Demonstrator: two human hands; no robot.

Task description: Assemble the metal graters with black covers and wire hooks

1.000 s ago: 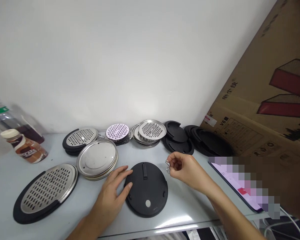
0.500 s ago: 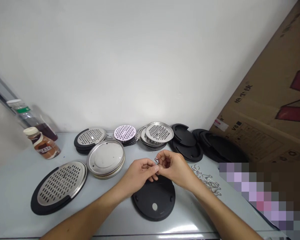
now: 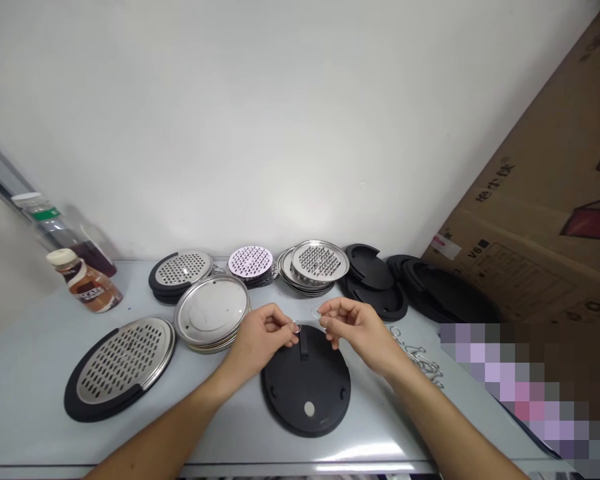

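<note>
Currently, the left wire hook (image 3: 298, 325) sits pinched in my left hand (image 3: 266, 335), the right wire hook (image 3: 315, 313) in my right hand (image 3: 357, 330); these 2 are held by the fingertips, I think because parts so thin suit a light hold. They hover near the far edge of the black disc (image 3: 307, 383), flat on the table (image 3: 233, 427) within easy reach. Loose hooks (image 3: 427, 365) lie beside my right wrist, handy there. Farther left, metal plates (image 3: 213, 310) are piled, presumably saving room.

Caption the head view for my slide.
Left hand and right hand pinch thin silver wire pieces near a round black disc.
</note>
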